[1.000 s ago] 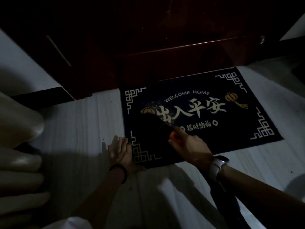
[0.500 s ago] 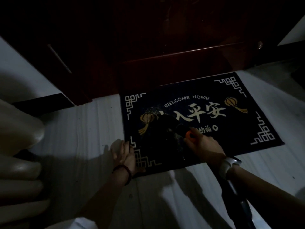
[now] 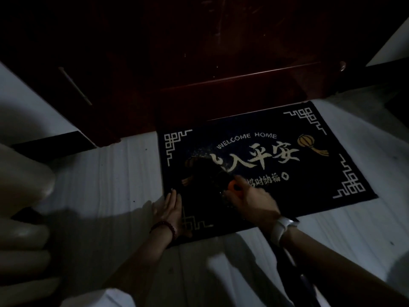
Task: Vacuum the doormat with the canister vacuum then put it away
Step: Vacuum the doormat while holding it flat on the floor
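- The wooden door [image 3: 221, 63] is filling the frame from ten to two o'clock, dark and glossy.
- The doormat [image 3: 332, 185] is lying flat on the pale floor [image 3: 110, 185] just below the door, reading "WELCOME HOME".
- The vacuum hose [image 3: 292, 269] is running from five o'clock up under the right wrist.
- The right hand [image 3: 250, 200] is gripping the vacuum nozzle [image 3: 212, 176], fingers curled around its orange-marked neck, at the mat's left-centre.
- The left hand [image 3: 170, 207] is pressing the mat's nine o'clock edge, fingers straight and together.

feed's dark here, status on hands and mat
Left hand flat on doormat edge. Right hand grips vacuum nozzle on mat. Nothing blocking.
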Demonstrator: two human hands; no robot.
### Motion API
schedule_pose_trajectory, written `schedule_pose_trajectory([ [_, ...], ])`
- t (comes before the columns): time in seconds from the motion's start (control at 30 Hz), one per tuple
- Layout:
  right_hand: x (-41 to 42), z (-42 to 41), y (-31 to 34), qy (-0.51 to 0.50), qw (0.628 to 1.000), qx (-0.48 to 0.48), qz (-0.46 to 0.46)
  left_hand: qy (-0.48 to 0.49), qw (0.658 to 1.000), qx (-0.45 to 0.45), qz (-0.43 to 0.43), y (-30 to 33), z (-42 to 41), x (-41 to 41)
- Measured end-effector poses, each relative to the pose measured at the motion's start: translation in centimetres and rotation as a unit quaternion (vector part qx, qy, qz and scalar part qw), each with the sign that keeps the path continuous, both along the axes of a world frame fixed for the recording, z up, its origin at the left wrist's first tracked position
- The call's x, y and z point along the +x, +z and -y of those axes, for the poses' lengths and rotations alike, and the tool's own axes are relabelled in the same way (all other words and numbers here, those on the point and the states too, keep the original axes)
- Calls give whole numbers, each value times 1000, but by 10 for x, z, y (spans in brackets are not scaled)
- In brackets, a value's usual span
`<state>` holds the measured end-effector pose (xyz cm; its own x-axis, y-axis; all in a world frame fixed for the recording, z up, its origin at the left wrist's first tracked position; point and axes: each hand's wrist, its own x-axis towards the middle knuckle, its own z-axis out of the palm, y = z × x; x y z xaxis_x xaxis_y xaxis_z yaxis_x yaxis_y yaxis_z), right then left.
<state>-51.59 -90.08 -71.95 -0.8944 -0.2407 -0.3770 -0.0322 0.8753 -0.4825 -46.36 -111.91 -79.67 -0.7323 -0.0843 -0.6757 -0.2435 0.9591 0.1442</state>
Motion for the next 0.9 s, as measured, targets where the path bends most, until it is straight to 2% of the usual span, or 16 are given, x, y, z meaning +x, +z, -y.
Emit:
schedule_pose_trajectory([
  [0.1,-15,-38,-1,-96,995,7,8,6,1000,10,-4,-2,1,2],
  [0.17,-18,-47,2,-114,993,19,-4,9,1000,17,-6,-5,3,2],
  [0.23,-12,-32,5,-95,995,5,-18,13,999,28,-10,-7,5,4],
  [0.4,22,50,-5,57,998,-22,-19,11,997,35,-64,-13,4,5],
  [0.5,17,58,-5,68,997,-30,-8,12,996,44,-75,-14,5,6],
  [0.57,-4,31,-6,27,999,-45,12,27,998,44,-44,-12,7,6],
  [0.67,-33,-21,0,-101,994,-35,12,23,998,45,-29,-10,6,7],
  [0.73,-36,-29,0,-128,992,-15,-8,25,998,44,-30,-12,7,8],
  [0.9,-2,36,-20,-3,999,-37,-11,13,1000,14,-23,-11,4,5],
])
